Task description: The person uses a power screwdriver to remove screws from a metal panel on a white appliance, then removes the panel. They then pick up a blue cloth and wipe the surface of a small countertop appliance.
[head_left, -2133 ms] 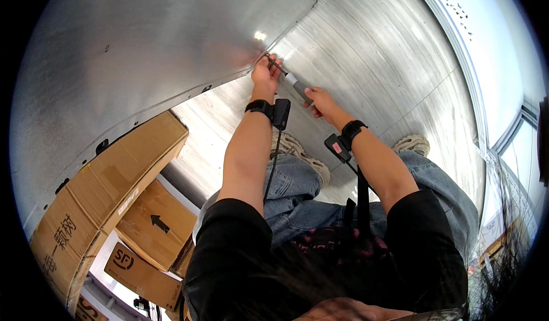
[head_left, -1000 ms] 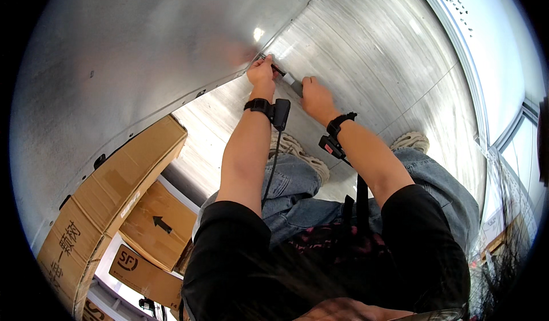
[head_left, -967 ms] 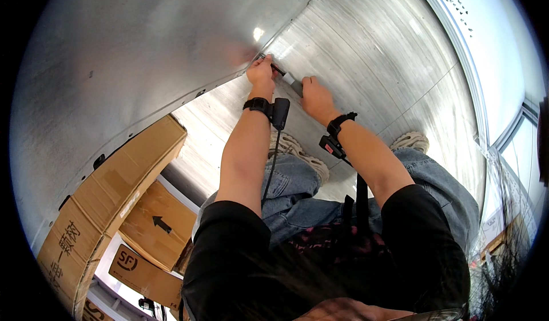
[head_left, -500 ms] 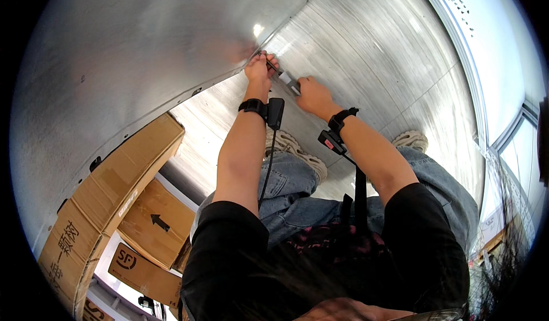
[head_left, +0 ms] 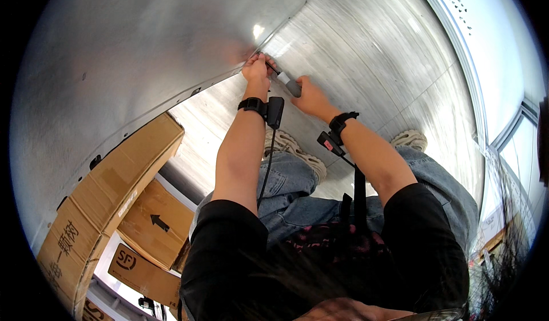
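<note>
Sleeves: black and short (head_left: 226,229), nearest of all, well apart from the panel (head_left: 166,46).
Jeans: blue, bent at the knees (head_left: 289,186), on the near side of the panel.
Wrist gear: black straps, one on the left wrist (head_left: 252,105) and one on the right (head_left: 342,123), each with a small black box; the left one is closer to the panel, and a cable (head_left: 266,172) runs back from its box.
Shoes: pale, thick-soled, one (head_left: 303,159) nearer the panel, the other (head_left: 410,140) farther off to its right.
Long carton: brown (head_left: 117,186), along the panel's near edge; whether they touch cannot be told.
Arrow carton: brown (head_left: 151,238), behind the long carton as seen from the panel.
Right hand: wrapped round the grey grip of the screwdriver, to the right of the panel (head_left: 312,98).
Left hand: fingers gathered at the screwdriver's tip end, right by the panel's lower edge (head_left: 257,72); what they pinch, if anything, cannot be told.
Screwdriver: grey handle, pale collar, dark shaft (head_left: 291,85), slanting toward the panel's lower edge; its tip is hidden among the left fingers.
Panel: grey metal, with small holes along its near edge.
Floor: pale grey planks (head_left: 366,52), right of the panel.
Wall: white (head_left: 477,46), across the floor from the panel.
</note>
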`<state>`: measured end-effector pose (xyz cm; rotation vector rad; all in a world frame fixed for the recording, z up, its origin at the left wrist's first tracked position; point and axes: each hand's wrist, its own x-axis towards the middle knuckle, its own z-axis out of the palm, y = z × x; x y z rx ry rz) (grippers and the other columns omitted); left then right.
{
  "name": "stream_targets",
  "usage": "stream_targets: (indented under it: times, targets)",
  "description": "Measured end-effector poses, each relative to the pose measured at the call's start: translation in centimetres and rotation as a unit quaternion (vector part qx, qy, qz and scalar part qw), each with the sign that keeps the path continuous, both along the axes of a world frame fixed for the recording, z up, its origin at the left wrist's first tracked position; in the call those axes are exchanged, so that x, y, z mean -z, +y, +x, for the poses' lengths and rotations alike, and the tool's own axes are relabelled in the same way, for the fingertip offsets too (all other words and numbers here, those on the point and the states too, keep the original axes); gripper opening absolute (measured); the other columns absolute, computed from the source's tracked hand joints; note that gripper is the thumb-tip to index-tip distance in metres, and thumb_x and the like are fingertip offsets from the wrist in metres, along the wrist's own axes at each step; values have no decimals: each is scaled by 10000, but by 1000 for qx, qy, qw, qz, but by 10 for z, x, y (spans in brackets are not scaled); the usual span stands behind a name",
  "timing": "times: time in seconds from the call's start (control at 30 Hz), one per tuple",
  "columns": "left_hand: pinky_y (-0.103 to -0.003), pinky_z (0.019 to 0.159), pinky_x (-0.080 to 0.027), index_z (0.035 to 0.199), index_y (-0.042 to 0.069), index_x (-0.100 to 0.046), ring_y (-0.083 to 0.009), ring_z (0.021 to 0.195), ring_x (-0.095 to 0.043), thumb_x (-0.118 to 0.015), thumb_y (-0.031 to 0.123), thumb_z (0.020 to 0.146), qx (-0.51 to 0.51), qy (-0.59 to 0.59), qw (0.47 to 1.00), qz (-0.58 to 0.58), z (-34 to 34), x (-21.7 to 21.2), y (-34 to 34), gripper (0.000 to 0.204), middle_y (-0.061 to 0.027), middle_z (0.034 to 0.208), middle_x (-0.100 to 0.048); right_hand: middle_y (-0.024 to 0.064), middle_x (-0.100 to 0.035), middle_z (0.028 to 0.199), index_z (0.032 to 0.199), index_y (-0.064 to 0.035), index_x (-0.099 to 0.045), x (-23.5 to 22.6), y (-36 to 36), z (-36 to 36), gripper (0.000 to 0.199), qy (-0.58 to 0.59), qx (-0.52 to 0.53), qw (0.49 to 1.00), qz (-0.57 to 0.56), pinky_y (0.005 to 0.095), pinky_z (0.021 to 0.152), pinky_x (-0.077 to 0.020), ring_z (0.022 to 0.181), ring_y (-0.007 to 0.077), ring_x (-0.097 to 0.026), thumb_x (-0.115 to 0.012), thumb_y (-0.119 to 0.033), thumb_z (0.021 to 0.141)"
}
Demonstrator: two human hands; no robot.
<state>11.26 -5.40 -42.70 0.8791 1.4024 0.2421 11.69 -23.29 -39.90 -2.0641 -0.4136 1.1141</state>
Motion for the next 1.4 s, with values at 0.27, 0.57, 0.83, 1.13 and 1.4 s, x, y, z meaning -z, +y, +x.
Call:
stream_targets:
  times: [0.27,0.57,0.83,1.13,1.4]
  targets:
    - [-313,550,-511,924,27,-517,-170,643,-602,-513,41,903,19,4,1000,16,-3,-1,-5,26,-93,821,-628,241,-601,989,1106,7,-499,21,-7,3,452,20,-55,997,41,436,781,-456,918,387,-590,-659,-146,712]
    - [-286,556,-495,926,46,-531,-157,634,-593,-547,56,890,41,-30,999,17,-9,-2,-8,40,-80,829,-638,227,-582,981,1107,-16,-424,10,-8,2,519,13,-52,998,21,422,768,-453,926,381,-582,-722,-129,698]
    - [-278,525,-476,915,62,-523,-152,617,-589,-551,55,894,1,-44,999,16,-8,6,-5,36,-86,826,-652,217,-571,983,1090,-15,-410,1,-4,4,519,26,-53,998,22,414,753,-451,917,368,-578,-733,-142,704]
    - [-280,534,-490,1008,34,-482,-157,620,-588,-522,26,887,24,-62,998,20,-10,15,0,127,-95,828,-635,223,-560,974,1079,-16,-401,-7,-3,0,508,19,-39,999,26,427,752,-447,903,379,-575,-728,-138,711]
    - [-296,564,-491,966,53,-492,-167,643,-602,-511,38,890,34,-44,998,25,-3,6,-4,79,-79,823,-635,230,-555,968,1076,-21,-384,5,-8,-3,488,19,-20,999,39,437,753,-442,901,387,-571,-708,-123,726]
